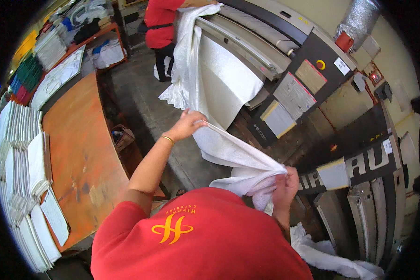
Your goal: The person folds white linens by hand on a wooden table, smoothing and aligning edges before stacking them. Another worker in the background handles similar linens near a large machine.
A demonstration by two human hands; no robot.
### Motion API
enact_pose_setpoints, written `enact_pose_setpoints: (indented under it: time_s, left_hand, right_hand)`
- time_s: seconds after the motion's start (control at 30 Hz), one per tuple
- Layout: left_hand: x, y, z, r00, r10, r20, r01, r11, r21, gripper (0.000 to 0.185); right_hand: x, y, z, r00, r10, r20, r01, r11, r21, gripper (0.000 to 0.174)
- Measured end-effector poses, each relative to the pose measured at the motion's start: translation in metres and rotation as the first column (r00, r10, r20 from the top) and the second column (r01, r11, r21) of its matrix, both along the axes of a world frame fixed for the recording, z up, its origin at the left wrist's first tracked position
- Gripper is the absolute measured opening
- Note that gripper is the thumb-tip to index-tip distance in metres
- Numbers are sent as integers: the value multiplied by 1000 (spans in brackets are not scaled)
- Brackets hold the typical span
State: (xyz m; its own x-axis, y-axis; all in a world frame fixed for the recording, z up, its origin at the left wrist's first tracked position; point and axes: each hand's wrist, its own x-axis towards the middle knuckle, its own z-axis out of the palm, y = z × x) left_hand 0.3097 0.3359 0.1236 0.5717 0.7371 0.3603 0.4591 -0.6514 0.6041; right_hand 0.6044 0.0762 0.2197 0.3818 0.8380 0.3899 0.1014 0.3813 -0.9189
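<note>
A large white cloth [231, 140] is stretched between my two hands in front of my body. My left hand [189, 124] grips its edge at the centre of the view, with a thin band on the wrist. Lower and to the right, my right hand [287, 180] clutches a gathered part of the same edge, and loose folds hang below it. Beyond my left hand, white fabric [196, 63] runs up to a co-worker in red [161, 24], whose arm reaches over the feed side of a large roller ironing machine [245, 45].
A wooden table [84, 157] stands at the left, with stacks of folded white cloths [21, 154] along its far side. More linen piles lie on an orange-framed rack [101, 33]. A second machine [357, 168] is at the right, near white cloth on the floor [322, 252].
</note>
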Motion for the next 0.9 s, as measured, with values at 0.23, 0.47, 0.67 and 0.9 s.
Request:
enact_pose_setpoints:
  time_s: [0.23,0.47,0.67,0.9]
  left_hand:
    - [-1,11,10,986,38,-164,-31,998,48,17]
    - [-9,-9,-5,977,-37,-208,40,999,10,17]
    - [-25,-18,-17,946,-42,-321,15,996,-84,17]
    - [-29,-28,-28,969,-76,-234,69,997,-38,15]
  right_hand:
    - [-27,24,13,960,64,273,25,951,-309,13]
    - [-77,20,-17,853,385,352,-167,841,-515,17]
    - [-98,29,-22,832,407,377,-203,856,-475,15]
    - [-106,38,-37,848,389,361,-197,862,-468,15]
